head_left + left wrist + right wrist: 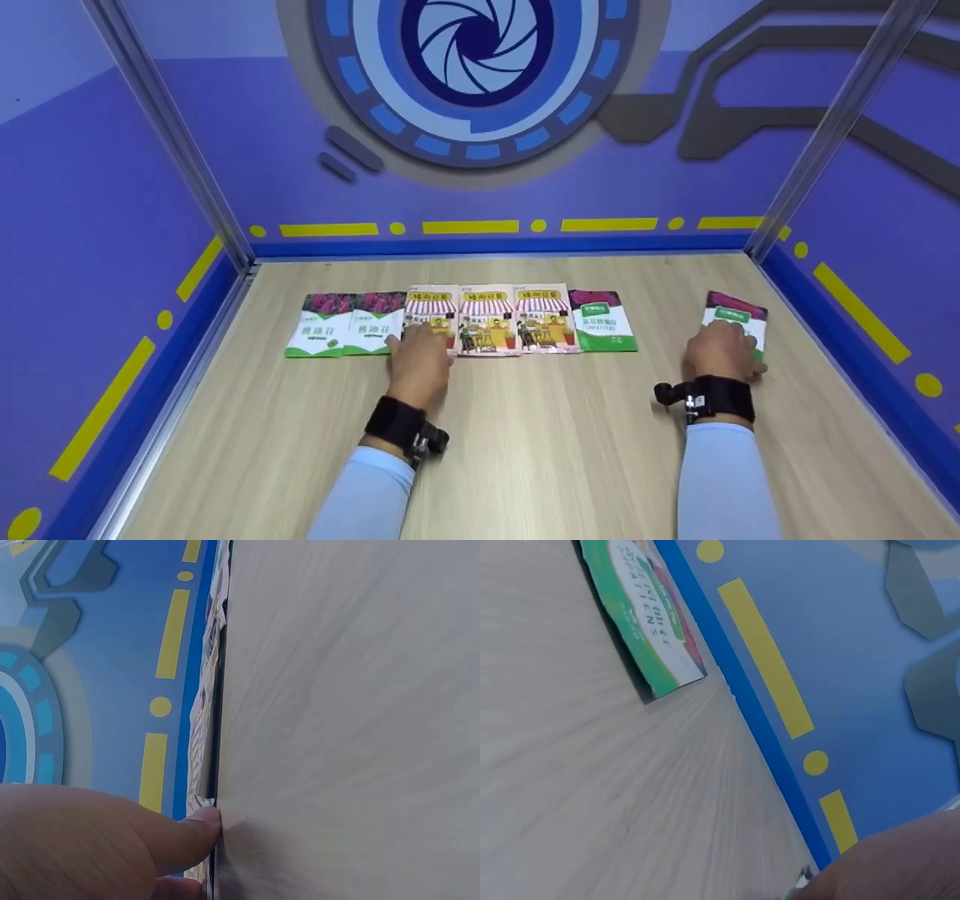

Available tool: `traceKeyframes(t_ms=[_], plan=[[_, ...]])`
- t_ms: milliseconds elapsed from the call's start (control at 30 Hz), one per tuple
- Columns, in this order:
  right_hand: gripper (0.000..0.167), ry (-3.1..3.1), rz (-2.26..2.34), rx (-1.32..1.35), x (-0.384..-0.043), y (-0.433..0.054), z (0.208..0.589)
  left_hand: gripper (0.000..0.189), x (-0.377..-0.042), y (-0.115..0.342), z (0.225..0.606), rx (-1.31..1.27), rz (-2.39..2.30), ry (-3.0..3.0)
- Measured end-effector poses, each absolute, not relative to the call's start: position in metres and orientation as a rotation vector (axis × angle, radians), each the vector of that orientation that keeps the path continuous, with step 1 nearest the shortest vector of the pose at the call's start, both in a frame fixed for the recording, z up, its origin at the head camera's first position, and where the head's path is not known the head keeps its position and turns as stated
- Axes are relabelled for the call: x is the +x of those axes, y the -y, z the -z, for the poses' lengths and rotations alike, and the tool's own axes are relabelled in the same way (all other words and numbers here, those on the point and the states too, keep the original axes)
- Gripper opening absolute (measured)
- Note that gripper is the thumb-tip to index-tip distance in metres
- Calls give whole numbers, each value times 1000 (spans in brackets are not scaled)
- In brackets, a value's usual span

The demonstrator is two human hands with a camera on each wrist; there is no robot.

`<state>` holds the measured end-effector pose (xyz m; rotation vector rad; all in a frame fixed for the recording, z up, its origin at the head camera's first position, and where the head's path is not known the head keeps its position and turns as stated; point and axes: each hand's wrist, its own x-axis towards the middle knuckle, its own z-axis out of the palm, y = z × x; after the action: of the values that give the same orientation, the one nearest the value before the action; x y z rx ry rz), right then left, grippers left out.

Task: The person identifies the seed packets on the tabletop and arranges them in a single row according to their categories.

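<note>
My left hand [420, 364] is at the lower part of a pink seed packet [431, 300] with a striped awning picture. In the left wrist view its thumb [191, 836] lies against the packet's lower edge, a finger just below. Two matching pink packets, a middle one [487, 319] and a right one [546, 319], continue the row. Off to the right, my right hand [720, 351] grips a green and white seed packet [735, 304], its fingers covering the lower half. The right wrist view shows only part of that hand [900, 862] and a sliver of packet.
Two white and green packets with pink flowers, an outer one [319, 326] and an inner one [373, 322], form the row's left end. A green and white packet [604, 322] ends it on the right. Purple-blue panels [480, 202] enclose the wooden table [555, 435] at the back and sides.
</note>
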<state>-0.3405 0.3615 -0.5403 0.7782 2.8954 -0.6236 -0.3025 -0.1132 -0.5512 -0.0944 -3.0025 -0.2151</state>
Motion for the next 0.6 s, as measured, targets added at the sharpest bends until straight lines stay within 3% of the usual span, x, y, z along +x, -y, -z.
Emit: traceKeyframes(t_ms=[267, 600], plan=[[32, -2953, 664, 787, -340, -363, 546, 25, -301, 113, 549, -113, 214, 2980], [41, -2996, 726, 489, -343, -348, 545, 25, -302, 113, 551, -97, 236, 2996]])
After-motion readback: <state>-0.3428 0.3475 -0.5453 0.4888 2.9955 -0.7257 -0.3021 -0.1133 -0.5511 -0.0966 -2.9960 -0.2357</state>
